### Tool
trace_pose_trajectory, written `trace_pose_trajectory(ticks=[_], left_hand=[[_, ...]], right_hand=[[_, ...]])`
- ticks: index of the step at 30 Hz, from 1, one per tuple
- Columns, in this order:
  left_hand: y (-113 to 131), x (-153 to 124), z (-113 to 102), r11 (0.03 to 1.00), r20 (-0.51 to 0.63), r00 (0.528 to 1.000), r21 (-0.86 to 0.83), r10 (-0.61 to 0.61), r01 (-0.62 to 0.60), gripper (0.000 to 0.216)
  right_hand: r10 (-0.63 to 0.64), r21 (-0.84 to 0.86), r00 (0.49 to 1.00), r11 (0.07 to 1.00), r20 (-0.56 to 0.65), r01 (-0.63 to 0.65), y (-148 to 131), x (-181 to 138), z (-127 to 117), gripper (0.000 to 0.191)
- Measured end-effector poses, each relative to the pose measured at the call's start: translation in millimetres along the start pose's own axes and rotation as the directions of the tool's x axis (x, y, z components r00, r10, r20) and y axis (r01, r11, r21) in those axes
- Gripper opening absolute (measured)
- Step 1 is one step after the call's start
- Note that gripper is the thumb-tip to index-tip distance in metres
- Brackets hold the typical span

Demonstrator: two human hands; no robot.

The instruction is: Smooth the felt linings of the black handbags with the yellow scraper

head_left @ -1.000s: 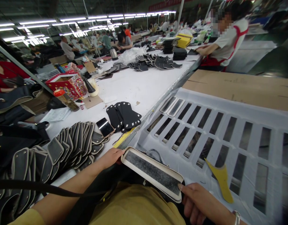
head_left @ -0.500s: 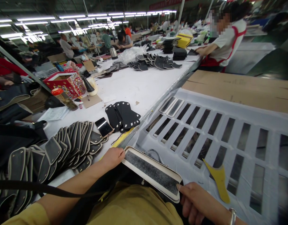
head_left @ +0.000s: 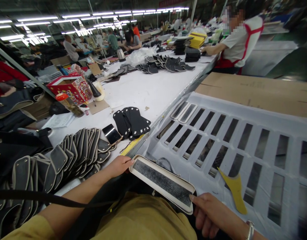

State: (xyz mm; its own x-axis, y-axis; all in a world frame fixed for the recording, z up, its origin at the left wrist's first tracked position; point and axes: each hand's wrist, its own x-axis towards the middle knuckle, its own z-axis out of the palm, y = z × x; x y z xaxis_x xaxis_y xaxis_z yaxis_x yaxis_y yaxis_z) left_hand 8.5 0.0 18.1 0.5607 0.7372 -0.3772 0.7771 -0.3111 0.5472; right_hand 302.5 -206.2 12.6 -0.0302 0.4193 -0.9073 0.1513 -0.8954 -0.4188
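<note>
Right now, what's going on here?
The left hand holds one end of a long, pale-rimmed piece, the right hand the other. A yellow piece lies on the slotted tray to the right; a phone and grey flaps lie on the table to the left.

The case (head_left: 161, 182) has a smooth rim (head_left: 158, 188) and rough-looking, mottled panel (head_left: 163, 182); right of it, a plastic-looking rack (head_left: 294, 160); left, a glossy-screened phone (head_left: 112, 134).
</note>
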Motion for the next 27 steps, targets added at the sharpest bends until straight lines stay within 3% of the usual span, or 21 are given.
trace_pose_trajectory(ticks=[7, 12, 20, 27], left_hand=[[8, 4, 6, 0.975, -0.094, 0.996, 0.223, -0.006, 0.027, 0.037], [7, 5, 10, 0.970, -0.108, 0.994, 0.239, -0.013, 0.038, 0.038], [7, 2, 4, 0.996, -0.071, 0.997, 0.089, -0.025, 0.031, 0.036], [-3, 12, -2, 0.937, 0.158, 0.973, -0.281, -0.168, 0.208, 0.041]], right_hand=[[-0.002, -0.045, 1.000, 0.999, 0.008, 0.003, 1, 4, -2, 0.055], [-0.022, -0.043, 1.000, 0.999, -0.010, 0.022, -1, 4, -3, 0.053], [-0.039, -0.025, 0.999, 0.999, -0.028, 0.038, 5, 4, 1, 0.054], [-0.029, -0.035, 0.999, 0.999, -0.041, 0.027, 1, 1, 1, 0.056]])
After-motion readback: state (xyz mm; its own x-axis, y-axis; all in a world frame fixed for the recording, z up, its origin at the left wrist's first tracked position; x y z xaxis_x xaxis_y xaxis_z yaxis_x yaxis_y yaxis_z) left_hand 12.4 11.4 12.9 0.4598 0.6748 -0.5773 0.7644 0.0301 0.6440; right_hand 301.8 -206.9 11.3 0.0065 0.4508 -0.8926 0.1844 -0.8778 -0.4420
